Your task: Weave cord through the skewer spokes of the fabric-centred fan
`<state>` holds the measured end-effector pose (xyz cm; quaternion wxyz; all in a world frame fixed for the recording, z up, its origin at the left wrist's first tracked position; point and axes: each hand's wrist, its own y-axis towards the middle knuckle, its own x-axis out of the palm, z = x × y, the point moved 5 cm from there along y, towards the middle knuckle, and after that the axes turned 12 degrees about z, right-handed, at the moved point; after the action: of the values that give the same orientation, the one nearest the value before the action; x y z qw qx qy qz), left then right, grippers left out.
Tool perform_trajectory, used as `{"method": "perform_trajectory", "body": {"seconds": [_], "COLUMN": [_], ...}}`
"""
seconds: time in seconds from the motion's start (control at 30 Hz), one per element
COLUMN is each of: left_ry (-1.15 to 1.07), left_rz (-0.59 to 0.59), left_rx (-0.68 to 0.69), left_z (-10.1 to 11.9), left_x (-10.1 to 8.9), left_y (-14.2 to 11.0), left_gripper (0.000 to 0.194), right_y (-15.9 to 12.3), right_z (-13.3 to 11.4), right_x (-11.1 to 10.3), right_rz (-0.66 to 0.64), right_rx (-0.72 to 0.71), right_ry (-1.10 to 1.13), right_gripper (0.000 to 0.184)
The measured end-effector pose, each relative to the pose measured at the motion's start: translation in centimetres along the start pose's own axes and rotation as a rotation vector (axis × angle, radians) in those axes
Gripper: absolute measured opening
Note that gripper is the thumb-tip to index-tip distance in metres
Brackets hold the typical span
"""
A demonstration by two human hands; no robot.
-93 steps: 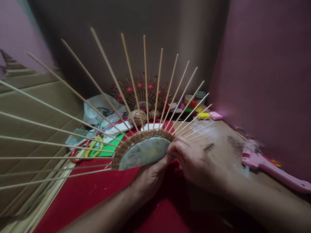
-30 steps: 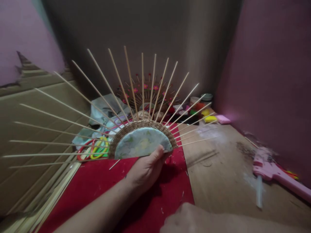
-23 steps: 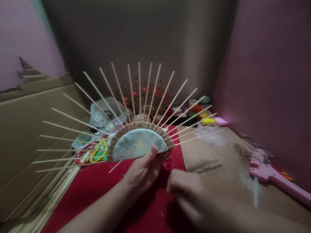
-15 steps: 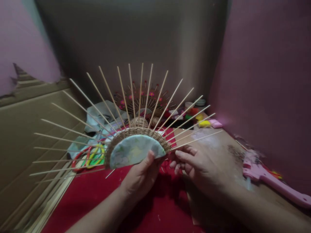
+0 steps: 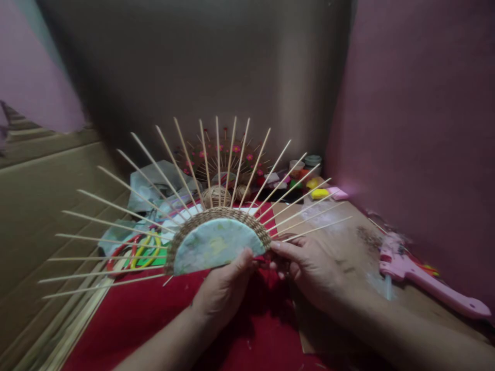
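Note:
A half-round woven piece stands in front of me, its flat pale-blue floral fabric face (image 5: 216, 242) towards me. Round its curved edge runs a brown woven twine band (image 5: 216, 213), from which several thin wooden sticks (image 5: 165, 154) fan outward. My left hand (image 5: 222, 288) grips the straight lower edge, thumb on the fabric and fingers hidden behind. At the right end of the band, my right hand (image 5: 309, 265) is closed in a pinch, thumb and forefinger against the weave by the lowest right sticks. Any loose strand in those fingers is too dark to make out.
Twine balls (image 5: 216, 196) and a flowered half-round piece (image 5: 222, 149) lie behind. Red-handled scissors (image 5: 116, 260) and yellow-handled scissors (image 5: 154, 250) are at left, a pink glue gun (image 5: 410, 270) at right. Red cloth (image 5: 154, 319) covers the table's middle; cardboard (image 5: 50, 216) walls the left.
My right hand comes up from low at the right, reaches the band's right end and closes there. My left hand keeps its hold; the piece now sits lower in view than three seconds ago.

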<state>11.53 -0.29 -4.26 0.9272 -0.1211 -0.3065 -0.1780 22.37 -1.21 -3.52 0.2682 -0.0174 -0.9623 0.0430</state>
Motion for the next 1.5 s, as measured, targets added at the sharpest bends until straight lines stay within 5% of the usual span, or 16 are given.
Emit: {"method": "perform_trajectory", "body": {"seconds": [0.33,0.5,0.73,0.9,1.1,1.23,1.5], "left_ry": [0.014,-0.032,-0.049,-0.035,-0.034,0.006,-0.021], "left_rz": [0.083,0.125,0.073,-0.015,0.107,0.08,-0.028], "left_rx": [-0.005,-0.011,-0.017,-0.063,-0.075,-0.116,-0.157], "left_z": [0.1,0.3,0.6,0.7,1.4,1.4,0.9], "left_x": [-0.7,-0.6,-0.4,-0.4,-0.9,-0.6,-0.3], "left_y": [0.5,0.4,0.2,0.0,-0.1,-0.4,-0.4], "left_gripper": [0.015,0.014,0.018,0.022,0.009,0.013,0.014], "right_y": [-0.1,-0.2,0.0,0.0,-0.1,0.0,-0.2], "right_z": [1.0,-0.4,-1.0,-1.0,-1.9,-2.5,-4.9], "right_x": [-0.5,-0.4,0.2,0.2,0.2,-1.1,-2.4], "right_rz": [0.086,0.185,-0.016,-0.046,-0.077,-0.092,-0.164], "right_rx": [-0.001,-0.129,-0.17,-0.143,-0.187,-0.088,-0.465], "right_ry": [-0.098,-0.102,-0.264,-0.355,-0.434,-0.535,-0.75], "right_gripper": [0.022,0.024,0.026,0.022,0.018,0.017,0.015]}}
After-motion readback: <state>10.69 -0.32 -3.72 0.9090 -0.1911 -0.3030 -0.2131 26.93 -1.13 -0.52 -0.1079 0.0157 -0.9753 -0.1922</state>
